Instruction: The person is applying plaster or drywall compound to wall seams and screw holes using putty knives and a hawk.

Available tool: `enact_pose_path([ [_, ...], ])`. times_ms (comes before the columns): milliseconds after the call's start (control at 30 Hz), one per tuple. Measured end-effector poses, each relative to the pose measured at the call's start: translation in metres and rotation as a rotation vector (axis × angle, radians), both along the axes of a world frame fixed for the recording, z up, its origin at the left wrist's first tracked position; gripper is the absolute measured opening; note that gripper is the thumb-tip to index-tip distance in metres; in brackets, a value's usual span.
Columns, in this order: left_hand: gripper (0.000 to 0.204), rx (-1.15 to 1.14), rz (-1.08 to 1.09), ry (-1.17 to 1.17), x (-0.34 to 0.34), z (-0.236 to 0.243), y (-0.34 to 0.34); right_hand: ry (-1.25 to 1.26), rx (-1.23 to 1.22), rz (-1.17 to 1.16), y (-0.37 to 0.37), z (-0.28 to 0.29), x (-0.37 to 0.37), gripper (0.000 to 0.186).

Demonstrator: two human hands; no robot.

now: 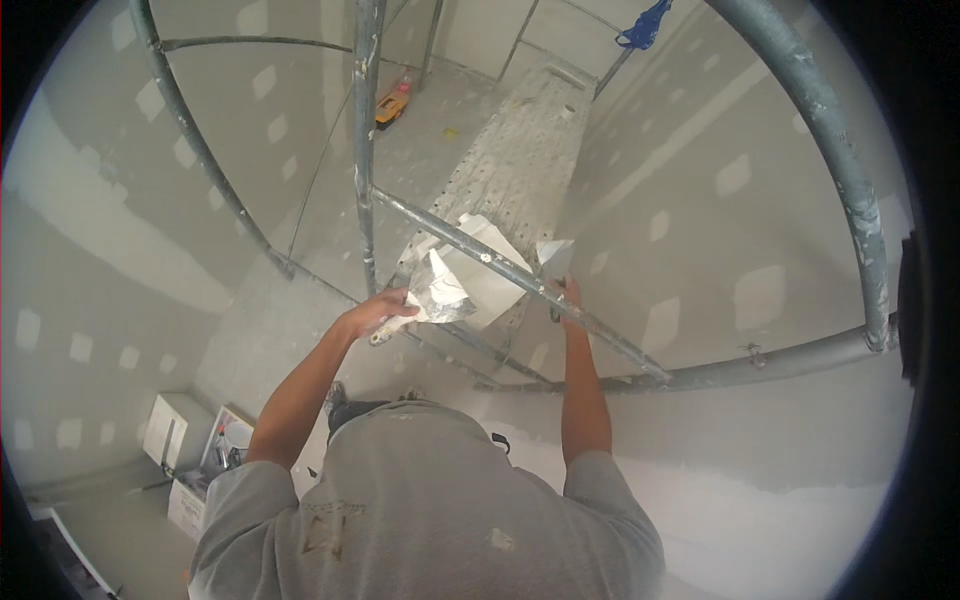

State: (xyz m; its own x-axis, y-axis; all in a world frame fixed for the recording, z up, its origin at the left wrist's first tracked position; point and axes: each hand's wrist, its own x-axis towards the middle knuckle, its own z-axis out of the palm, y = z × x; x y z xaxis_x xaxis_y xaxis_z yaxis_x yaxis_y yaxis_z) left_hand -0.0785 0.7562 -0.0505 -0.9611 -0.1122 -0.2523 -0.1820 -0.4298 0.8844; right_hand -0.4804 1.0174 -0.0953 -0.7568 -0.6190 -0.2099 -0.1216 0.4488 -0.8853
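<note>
My left hand [385,310] grips a broad metal putty knife [435,305] with a lump of white compound [445,280] on its blade. My right hand [567,300] is closed on a second putty knife [553,255], its blade tilted upward, just beyond a diagonal scaffold bar [600,330]. Behind the left knife, a white, flat-looking item [490,300] lies on the perforated scaffold plank [530,140], partly hidden by the bar; I cannot tell what it is.
Scaffold tubes [365,120] surround me, with a curved-looking one [840,160] at right. A blue item [645,25] hangs at top right. A yellow tool [393,105] lies on the floor [430,160]. Patched walls [730,230] flank the scaffold. Boxes [175,430] stand at lower left.
</note>
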Motion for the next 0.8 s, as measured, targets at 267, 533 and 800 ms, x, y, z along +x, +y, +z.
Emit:
enact_pose_path([
  [267, 0.045, 0.11, 0.133, -0.087, 0.004, -0.047, 0.02, 0.61, 0.017, -0.126, -0.003, -0.096, 0.002, 0.061],
  [533, 0.058, 0.102, 0.091, -0.125, -0.048, -0.098, -0.007, -0.009, 0.074, -0.35, 0.006, -0.053, 0.13, 0.067],
  [800, 0.045, 0.022, 0.062, -0.047, -0.089, -0.065, -0.048, -0.387, -0.283, -0.463, 0.025, -0.01, 0.197, 0.073],
])
